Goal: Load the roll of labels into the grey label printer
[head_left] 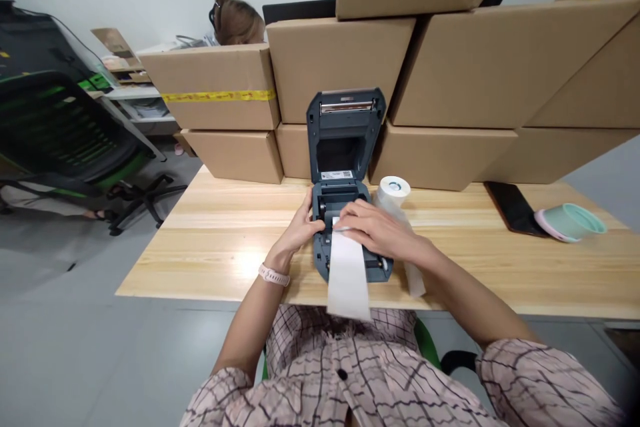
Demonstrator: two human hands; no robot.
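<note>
A dark grey label printer (pixel 326 261) sits on the table with its lid (pixel 345 121) raised. My left hand (pixel 299 227) grips the printer's left side, fingers along the outer wall and thumb reaching over the edge inside. Bent over the printer's open bay, my right hand (pixel 373 227) has its fingers closed on white label paper (pixel 349 273). The paper's loose strip runs forward over the printer's front and hangs past the table edge. What lies under my right palm is hidden. To the right of the printer stands a white label roll (pixel 395 188), its unwound band trailing toward the table's front.
Stacked cardboard boxes (pixel 450 73) line the back of the wooden table (pixel 175 247). A black phone (pixel 515 208) and a mint-green cup (pixel 573 220) lie at the right. Beyond the boxes another person's head (pixel 236 20) shows. An office chair (pixel 65 133) stands on the left.
</note>
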